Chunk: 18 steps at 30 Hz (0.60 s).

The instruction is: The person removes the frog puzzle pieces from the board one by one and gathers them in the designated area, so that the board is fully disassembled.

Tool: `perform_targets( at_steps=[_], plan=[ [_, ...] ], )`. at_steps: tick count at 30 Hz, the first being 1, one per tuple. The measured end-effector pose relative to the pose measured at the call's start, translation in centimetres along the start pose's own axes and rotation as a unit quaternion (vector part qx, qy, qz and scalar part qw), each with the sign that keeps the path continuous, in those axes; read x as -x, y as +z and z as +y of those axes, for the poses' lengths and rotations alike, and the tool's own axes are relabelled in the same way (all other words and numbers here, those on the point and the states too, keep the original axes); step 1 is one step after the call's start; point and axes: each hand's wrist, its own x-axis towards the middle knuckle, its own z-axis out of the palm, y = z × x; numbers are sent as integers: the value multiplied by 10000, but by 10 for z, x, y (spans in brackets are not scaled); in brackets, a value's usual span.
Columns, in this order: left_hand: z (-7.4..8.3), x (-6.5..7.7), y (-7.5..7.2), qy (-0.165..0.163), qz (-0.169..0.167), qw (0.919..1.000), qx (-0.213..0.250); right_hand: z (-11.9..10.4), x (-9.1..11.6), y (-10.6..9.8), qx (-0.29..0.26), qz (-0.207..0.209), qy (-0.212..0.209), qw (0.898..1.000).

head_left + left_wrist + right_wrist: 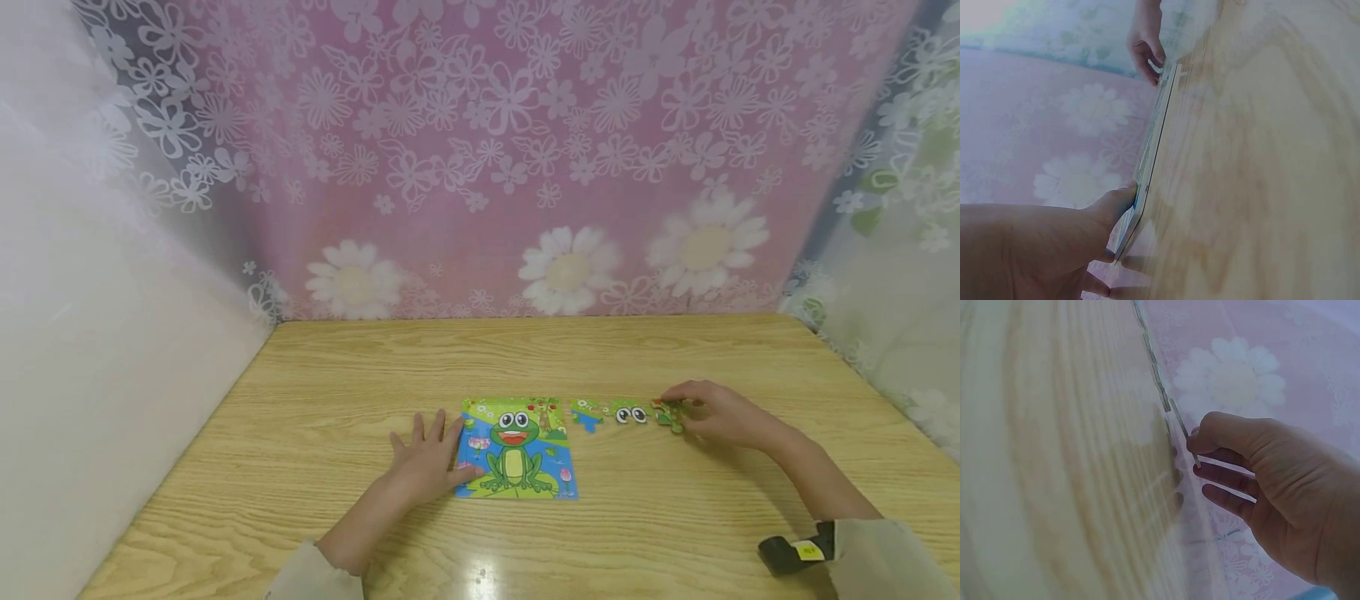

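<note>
A square frog-picture board (551, 483) lies on the wooden table. My left hand (423, 468) rests along its left edge, fingers spread and straight, the thumb over the lower left of the picture. To the right of the board, a jigsaw piece in blue and green (581, 412) lies beside another piece with the frog's eyes (630, 414). My right hand (727, 415) pinches a third, green and red jigsaw piece (663, 413) at the right end of this row. The right wrist view shows that piece (1179, 420) edge-on between thumb and fingers, slightly above the tabletop.
The wood-grain table (360, 367) reaches back to a pink flowered curtain (465, 167). A pale wall (112, 292) stands on the left, and a flowered sheet (900, 275) on the right. A black strap device (797, 552) sits at my right wrist.
</note>
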Motion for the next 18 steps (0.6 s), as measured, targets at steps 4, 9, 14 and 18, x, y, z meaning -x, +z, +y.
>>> perform_targets(
  at_steps=[4,9,14,18],
  plan=[
    [0,0,0,-1,4,10000,5,4,0,3,65,7,-106,9999],
    [1,1,-1,1,0,10000,38,6,1,4,79,42,-188,9998],
    [2,2,-3,8,-1,10000,9,6,1,5,71,118,-186,9997],
    [2,3,-4,33,19,10000,12,6,0,5,94,114,-219,9997]
  ],
)
